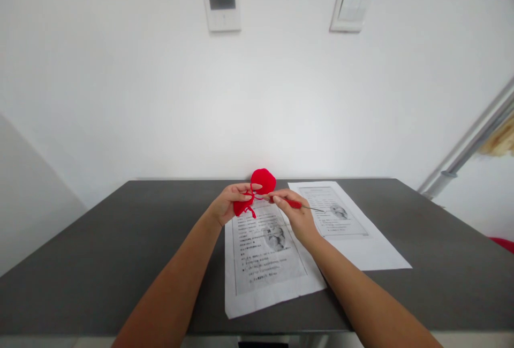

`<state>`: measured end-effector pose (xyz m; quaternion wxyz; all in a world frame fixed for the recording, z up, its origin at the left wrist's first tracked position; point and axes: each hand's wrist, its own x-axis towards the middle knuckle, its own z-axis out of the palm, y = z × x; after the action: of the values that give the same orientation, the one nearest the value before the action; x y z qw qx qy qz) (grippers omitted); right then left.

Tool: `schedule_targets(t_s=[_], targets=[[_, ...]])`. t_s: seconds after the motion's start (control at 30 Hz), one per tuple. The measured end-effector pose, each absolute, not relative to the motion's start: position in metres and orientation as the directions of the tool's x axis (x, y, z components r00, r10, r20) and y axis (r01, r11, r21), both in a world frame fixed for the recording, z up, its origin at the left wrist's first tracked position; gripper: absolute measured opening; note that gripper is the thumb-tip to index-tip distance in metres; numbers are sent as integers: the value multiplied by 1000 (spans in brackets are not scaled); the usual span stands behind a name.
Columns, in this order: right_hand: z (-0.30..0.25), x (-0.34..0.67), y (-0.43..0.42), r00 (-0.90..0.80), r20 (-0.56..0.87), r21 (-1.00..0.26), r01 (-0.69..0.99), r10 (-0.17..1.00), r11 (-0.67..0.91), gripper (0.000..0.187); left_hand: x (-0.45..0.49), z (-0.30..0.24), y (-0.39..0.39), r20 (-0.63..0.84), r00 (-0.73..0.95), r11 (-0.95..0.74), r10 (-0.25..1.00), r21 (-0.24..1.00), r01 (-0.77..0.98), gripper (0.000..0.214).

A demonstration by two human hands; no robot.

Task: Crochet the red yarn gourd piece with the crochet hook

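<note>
My left hand [231,202] is closed, pinching a small red crocheted piece [263,181] held up above the dark table [120,251]. A short red yarn tail hangs below its fingers. My right hand [295,215] is closed around a crochet hook with a red handle [295,204]; the thin metal shaft points right, away from the red piece. A strand of red yarn runs between the two hands. Both hands hover over a printed sheet [265,257].
Two printed instruction sheets with text and pictures lie on the table, the second one [345,225] to the right. A white wall behind carries an intercom panel [222,5] and a light switch [350,8]. A metal rail [469,139] slants at right.
</note>
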<state>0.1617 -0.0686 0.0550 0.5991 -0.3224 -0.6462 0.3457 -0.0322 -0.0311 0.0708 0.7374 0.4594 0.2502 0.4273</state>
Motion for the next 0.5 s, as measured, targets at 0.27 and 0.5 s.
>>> schedule_targets(t_s=[0.27,0.5], targets=[[61,172,-67,-269,671,-713,20,691,701,16,-34,66,-26,58,555,231,830,869,-437,36],[65,173,-67,-213,585,-806,-39,783,591,14,-36,70,-29,-4,560,249,828,898,-362,30]])
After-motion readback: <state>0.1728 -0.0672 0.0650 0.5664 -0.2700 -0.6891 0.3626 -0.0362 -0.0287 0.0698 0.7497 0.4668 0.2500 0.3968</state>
